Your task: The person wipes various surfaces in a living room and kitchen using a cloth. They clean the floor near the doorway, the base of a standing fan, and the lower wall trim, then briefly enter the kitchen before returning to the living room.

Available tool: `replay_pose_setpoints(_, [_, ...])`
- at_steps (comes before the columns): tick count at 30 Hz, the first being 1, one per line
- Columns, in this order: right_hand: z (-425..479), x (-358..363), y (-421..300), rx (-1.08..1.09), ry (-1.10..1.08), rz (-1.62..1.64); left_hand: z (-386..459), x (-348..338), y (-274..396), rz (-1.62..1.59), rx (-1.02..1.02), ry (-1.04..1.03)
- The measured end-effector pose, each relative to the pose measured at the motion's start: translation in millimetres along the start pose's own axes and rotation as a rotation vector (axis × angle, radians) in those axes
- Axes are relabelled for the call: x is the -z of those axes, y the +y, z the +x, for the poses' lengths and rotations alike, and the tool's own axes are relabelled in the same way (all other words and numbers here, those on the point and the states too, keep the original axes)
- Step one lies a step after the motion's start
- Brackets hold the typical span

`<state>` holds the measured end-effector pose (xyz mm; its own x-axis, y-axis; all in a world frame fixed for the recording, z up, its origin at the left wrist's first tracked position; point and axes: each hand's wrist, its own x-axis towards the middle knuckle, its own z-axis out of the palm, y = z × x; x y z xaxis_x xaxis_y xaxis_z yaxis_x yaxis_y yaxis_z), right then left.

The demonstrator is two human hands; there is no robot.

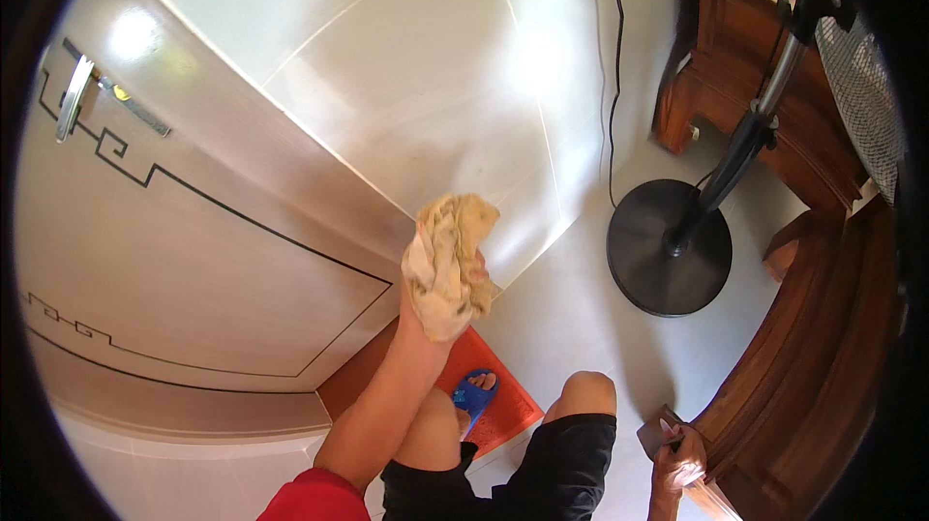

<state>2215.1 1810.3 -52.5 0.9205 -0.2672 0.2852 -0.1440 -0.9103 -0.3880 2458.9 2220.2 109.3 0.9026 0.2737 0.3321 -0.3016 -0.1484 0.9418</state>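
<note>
My left hand (480, 267) grips a crumpled beige cloth (453, 252), which covers most of the hand. It is held out in front of my knees, beside the edge of a pale door panel (239, 260) with dark inlaid lines. Whether the cloth touches the door cannot be told. At the lower right, my right hand (682, 457) is curled around the end of dark wooden furniture (657, 434). Its fingers are partly hidden and in harsh light.
A pedestal fan's round black base (657, 274) stands on the tiled floor (551, 318), its cord (618, 71) running up. Carved wooden furniture (820, 318) lines the right side. A metal door handle (75, 100) is at left. Below lies a red mat (501, 405) under a blue slipper (475, 398).
</note>
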Motion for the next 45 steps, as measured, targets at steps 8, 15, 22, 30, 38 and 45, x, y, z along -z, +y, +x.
replay_pose_setpoints(8, [78.0, 2.2, -96.5, -0.22, -0.064, 0.573, -19.5, -0.4, -14.8, -1.223, 0.643, -0.037])
replay_pose_setpoints(15, [191.1, -12.4, -300.6, -0.034, -0.317, 1.152, -20.1, -7.6, -16.0, -1.153, 0.665, -0.03])
replay_pose_setpoints(22, [224.6, -34.7, -356.3, -0.15, -0.57, 1.346, -14.3, 2.4, -21.6, -1.093, 0.644, -0.046])
replay_pose_setpoints(30, [246.5, -48.5, -368.1, -0.309, -0.59, 1.486, -6.2, -3.5, -31.6, -1.257, 0.541, -0.033])
replay_pose_setpoints(38, [285.7, -38.9, -426.2, 0.191, -0.147, 1.286, 6.9, -9.1, 2.4, -1.345, 0.444, -0.024])
replay_pose_setpoints(45, [271.7, -94.9, -419.3, 0.07, -0.108, 1.202, 6.5, -8.4, -27.2, -0.955, 0.571, 0.117])
